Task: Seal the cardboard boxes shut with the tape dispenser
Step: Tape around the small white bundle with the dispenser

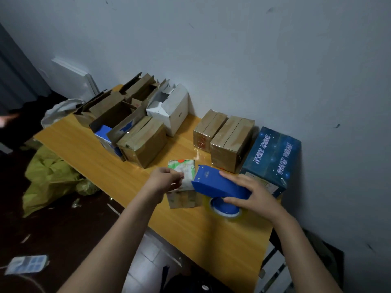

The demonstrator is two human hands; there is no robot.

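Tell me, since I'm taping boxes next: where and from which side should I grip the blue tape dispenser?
Grip the tape dispenser round its long blue body, from above at the near end, as the right hand does. The tape roll sits beneath there and the nose points at the small box, so leave both free.

Left hand (167,179) pinches a small printed cardboard box (183,199) (fingers curled); right hand (251,197) grips a blue plastic tape dispenser (213,182).
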